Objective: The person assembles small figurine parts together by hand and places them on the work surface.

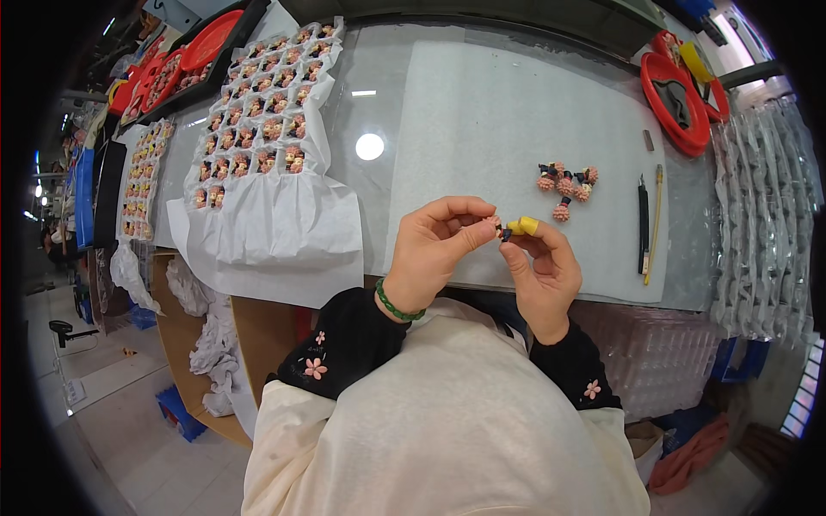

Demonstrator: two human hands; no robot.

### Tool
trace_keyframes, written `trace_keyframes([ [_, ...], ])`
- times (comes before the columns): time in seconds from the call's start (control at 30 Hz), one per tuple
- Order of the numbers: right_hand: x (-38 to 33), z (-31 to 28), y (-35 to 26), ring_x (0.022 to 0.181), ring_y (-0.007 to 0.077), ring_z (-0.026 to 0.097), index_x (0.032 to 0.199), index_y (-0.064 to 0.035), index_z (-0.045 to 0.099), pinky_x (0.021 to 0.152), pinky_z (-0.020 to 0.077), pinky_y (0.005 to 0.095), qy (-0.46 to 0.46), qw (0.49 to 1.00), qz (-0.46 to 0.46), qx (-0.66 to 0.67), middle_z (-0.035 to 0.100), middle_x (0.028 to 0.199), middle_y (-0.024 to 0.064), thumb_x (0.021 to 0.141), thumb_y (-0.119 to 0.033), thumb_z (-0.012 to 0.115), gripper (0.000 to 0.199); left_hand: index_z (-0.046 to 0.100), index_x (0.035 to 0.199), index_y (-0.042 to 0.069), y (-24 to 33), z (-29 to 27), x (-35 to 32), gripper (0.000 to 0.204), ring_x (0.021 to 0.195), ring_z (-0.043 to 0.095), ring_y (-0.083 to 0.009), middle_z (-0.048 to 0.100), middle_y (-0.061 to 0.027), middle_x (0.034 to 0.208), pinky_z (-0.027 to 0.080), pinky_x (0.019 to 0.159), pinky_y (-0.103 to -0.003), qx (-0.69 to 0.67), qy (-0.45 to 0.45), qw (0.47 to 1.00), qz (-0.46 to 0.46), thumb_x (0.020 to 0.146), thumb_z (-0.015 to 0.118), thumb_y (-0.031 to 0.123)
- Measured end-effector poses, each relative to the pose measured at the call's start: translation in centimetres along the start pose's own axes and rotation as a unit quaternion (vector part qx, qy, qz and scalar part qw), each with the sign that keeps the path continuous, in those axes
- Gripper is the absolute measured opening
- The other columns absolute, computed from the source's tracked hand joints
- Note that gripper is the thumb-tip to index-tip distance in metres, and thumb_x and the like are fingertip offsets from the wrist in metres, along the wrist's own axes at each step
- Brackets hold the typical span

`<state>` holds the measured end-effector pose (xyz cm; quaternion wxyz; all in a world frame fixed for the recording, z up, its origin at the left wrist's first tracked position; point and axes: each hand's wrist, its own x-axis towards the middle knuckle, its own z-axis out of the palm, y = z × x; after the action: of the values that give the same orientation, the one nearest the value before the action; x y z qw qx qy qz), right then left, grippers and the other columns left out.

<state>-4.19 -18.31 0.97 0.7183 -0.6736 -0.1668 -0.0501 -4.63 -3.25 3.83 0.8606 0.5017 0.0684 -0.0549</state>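
In front of my body, over the table's near edge, both hands pinch one small doll head (496, 227) with pink curly hair and a dark part. My left hand (436, 248), with a green braided bracelet (398, 306), grips it between thumb and forefinger on the pink side. My right hand (547, 279) holds the dark side; yellow tape (523, 225) wraps its fingertip. The fingers cover much of the piece. Several similar pink and dark doll heads (564, 185) lie grouped beyond my right hand on a white sheet (482, 112).
Paper-lined trays of doll heads (258, 112) stand at the left. A black brush (643, 225) and a yellow-handled one (657, 225) lie at the right, below red dishes (676, 103). Clear plastic trays (761, 215) are stacked far right. A cardboard box (267, 348) holds crumpled paper (213, 348).
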Motion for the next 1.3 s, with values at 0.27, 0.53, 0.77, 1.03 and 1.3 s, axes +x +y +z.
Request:
trace_keyframes([
  [0.27,0.0,0.3,0.2,0.087,0.0177,0.056,0.105,0.0036,0.05,0.079,0.0468,0.028,0.017,0.993,-0.082,-0.077,0.055,0.1,0.0126,0.076,0.006,0.063,0.032,0.051,0.11,-0.005,-0.7,-0.3,0.1,0.026,0.1,0.055,-0.0168,0.057,-0.012,0.105,0.044,0.089,-0.029,-0.085,-0.049,0.994,-0.056,0.085,0.052,0.001],
  [0.53,3.0,-4.0,-0.6,0.084,0.0277,0.054,0.093,0.0017,0.057,0.068,0.0452,0.0294,-0.084,0.93,-0.191,-0.302,0.058,0.088,0.0145,0.069,0.012,0.057,0.026,0.05,0.111,-0.002,0.4,-1.2,0.5,0.025,0.099,0.055,-0.0181,0.056,-0.0086,0.1,0.046,0.087,-0.031,-0.077,0.012,0.993,-0.093,0.089,0.048,0.008],
  [0.77,4.5,-6.1,-1.5,0.087,0.026,0.052,0.095,0.0008,0.058,0.068,0.0452,0.0314,-0.143,0.863,-0.135,-0.465,0.057,0.093,0.01,0.065,0.01,0.057,0.031,0.053,0.108,0.0,0.4,-1.3,0.7,0.026,0.072,0.049,-0.0084,0.053,-0.0014,0.086,0.042,0.062,-0.022,-0.007,0.008,0.994,-0.111,0.091,0.046,0.018],
  [1.03,2.8,-1.4,-1.4,0.068,0.0176,0.057,0.099,0.0012,0.058,0.056,0.0472,0.0239,-0.074,0.927,-0.18,-0.322,0.056,0.09,0.0104,0.063,0.005,0.07,0.038,0.056,0.105,0.003,-0.7,0.3,0.5,0.033,0.059,0.042,-0.0013,0.053,0.0027,0.079,0.034,0.051,-0.015,0.159,-0.093,0.978,-0.092,0.092,0.045,0.031],
  [1.3,1.9,-2.0,-0.9,0.084,0.0149,0.056,0.111,0.0048,0.051,0.074,0.0487,0.0251,-0.066,0.993,0.057,-0.084,0.056,0.098,0.0094,0.074,0.0,0.066,0.04,0.056,0.106,0.001,-0.8,-0.6,0.7,0.021,0.074,0.048,-0.0047,0.055,0.0008,0.086,0.039,0.063,-0.019,0.11,-0.083,0.99,-0.04,0.088,0.052,0.012],
])
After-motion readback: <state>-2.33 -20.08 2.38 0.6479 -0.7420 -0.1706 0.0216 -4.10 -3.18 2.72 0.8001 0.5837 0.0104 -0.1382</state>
